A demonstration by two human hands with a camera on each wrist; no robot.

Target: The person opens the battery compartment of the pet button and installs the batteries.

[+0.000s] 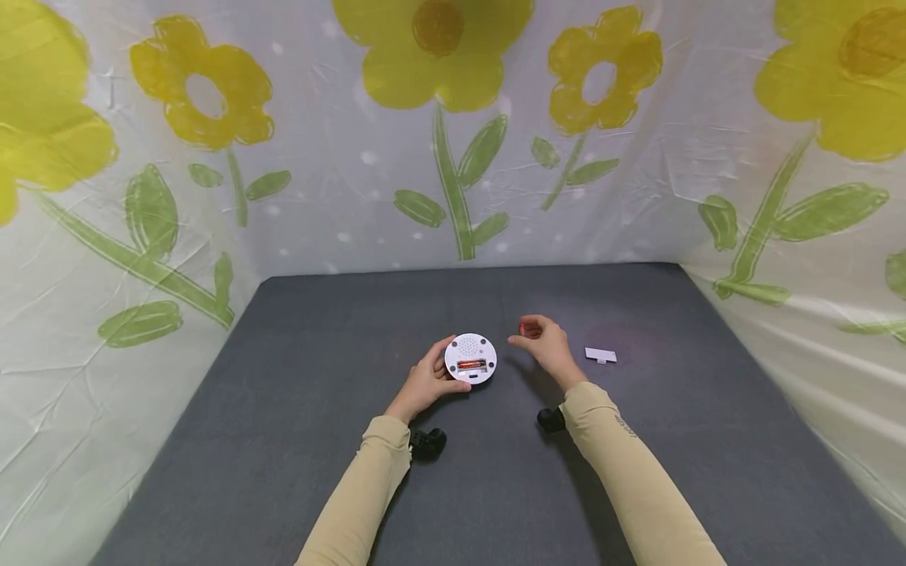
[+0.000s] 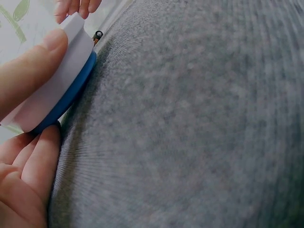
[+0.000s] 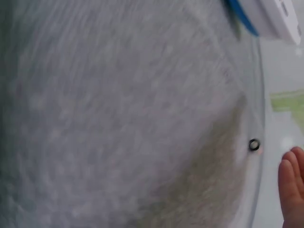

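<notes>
Centre of the head view: a round white device point(image 1: 470, 358) lies back-up on the grey surface point(image 1: 297, 409), its open compartment showing one red battery point(image 1: 470, 365). The left hand point(image 1: 427, 380) grips the device at its left rim, thumb and fingers curled round the edge; the left wrist view shows a blue band under the white shell. Just right of the device, apart from it, the right hand point(image 1: 543, 343) pinches a second red battery point(image 1: 527, 330) in its fingertips. A small white cover point(image 1: 601, 355) lies on the surface right of that hand.
</notes>
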